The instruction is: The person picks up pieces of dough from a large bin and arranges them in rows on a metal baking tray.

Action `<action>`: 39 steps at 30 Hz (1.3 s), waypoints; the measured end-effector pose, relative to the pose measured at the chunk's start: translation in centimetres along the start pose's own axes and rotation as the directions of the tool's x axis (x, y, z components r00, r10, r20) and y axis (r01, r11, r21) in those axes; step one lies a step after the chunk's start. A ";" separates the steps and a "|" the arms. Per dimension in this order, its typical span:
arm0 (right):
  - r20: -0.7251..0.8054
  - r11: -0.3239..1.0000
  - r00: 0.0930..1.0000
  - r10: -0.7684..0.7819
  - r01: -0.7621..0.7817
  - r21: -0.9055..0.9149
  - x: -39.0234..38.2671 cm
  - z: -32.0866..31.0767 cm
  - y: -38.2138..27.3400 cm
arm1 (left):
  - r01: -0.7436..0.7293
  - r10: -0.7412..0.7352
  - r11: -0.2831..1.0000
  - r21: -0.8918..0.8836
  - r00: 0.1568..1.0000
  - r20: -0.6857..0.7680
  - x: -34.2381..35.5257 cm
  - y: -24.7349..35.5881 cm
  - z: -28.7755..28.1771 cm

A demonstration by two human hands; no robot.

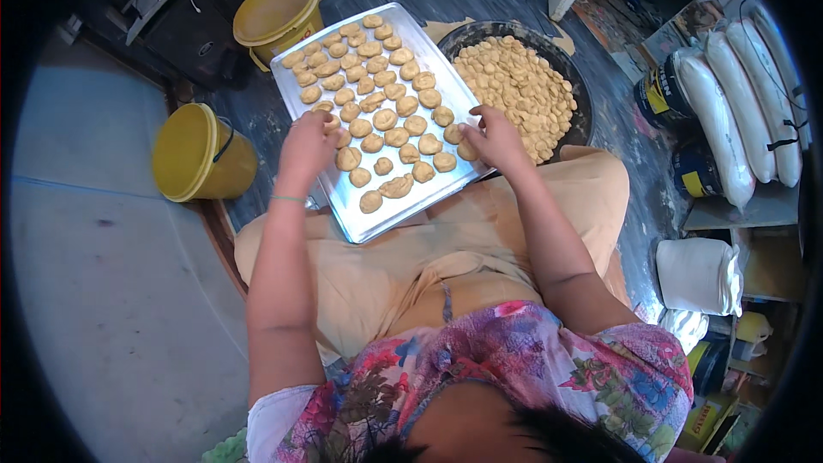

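Note:
A silver baking tray (377, 221) lies tilted over my lap, with rows of small, flattened, light-brown dough pieces (384, 120) on it. My left hand (309, 151) is over the tray's left edge, its fingertips closed on a dough piece (332, 124). At the right edge is my right hand (497, 139), thumb and forefinger apart beside a dough piece (452, 134). Another piece lies partly under that hand. Just beyond the tray, on the right, a wide black basin (586, 111) holds a heap of similar dough pieces (514, 90).
Two yellow buckets (184, 153) stand left of the tray, one farther back. Along the right are shelves with dark buckets (696, 167), long white plastic-wrapped packs (716, 124) and a folded white bundle (699, 274). A pale surface (120, 291) runs along the left.

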State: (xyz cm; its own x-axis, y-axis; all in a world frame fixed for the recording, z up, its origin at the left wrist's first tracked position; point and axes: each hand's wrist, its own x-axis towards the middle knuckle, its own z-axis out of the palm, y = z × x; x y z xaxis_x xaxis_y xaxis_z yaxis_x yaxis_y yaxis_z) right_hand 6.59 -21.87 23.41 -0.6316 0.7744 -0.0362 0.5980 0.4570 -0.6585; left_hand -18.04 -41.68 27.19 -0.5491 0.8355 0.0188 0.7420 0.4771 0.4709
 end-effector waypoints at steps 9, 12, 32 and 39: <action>0.209 0.792 0.902 -0.378 0.432 -0.432 3.5 5.2 -2.5 | -0.265 0.279 0.912 0.313 0.960 0.001 -2.7 5.1 9.6; 0.269 0.787 0.888 -0.372 0.455 -0.416 4.3 5.5 -1.1 | -0.254 0.260 0.928 0.271 0.966 0.014 -2.9 5.3 8.9; 0.130 0.841 0.903 -0.409 0.428 -0.331 10.1 6.6 -4.1 | 0.092 -0.071 0.972 0.215 0.992 -0.101 1.9 -0.7 7.1; 0.075 0.827 0.894 -0.442 0.438 -0.352 11.4 9.2 -9.0 | 0.089 -0.059 0.991 0.101 0.962 -0.265 -0.1 2.0 0.7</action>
State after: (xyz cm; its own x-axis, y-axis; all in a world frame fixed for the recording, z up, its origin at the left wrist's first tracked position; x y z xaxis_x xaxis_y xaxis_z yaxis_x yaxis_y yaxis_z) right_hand -10.54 -21.16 22.02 -0.8660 0.4574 0.2022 0.3912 0.8715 -0.2958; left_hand -16.29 -40.60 27.54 -0.6744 0.7036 0.2237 0.7252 0.5745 0.3795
